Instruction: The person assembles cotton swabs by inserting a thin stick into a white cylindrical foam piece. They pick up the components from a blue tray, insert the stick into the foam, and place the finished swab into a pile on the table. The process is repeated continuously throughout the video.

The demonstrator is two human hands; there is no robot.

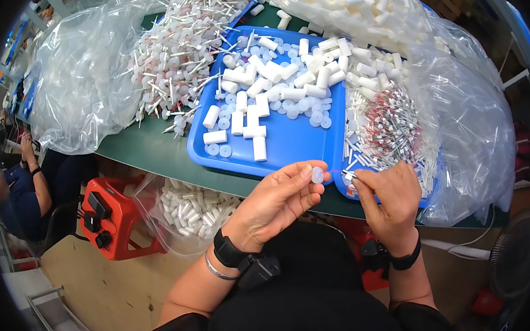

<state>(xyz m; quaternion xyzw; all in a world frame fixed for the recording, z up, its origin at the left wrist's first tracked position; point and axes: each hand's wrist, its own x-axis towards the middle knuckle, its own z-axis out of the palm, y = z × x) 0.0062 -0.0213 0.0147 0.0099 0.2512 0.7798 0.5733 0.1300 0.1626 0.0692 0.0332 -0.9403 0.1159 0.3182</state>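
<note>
Small translucent white plastic disc cap (317,174), pinched at the fingertips of the left hand (277,202), above the counter (152,151) edge. Light, stiff, likely slick; best gripped by the rim. Thin white stick with red marking (348,176) nipped in the right hand (390,202), tip just beside the cap. Behind: blue plastic tray (288,144) of white tubes and caps.
</note>
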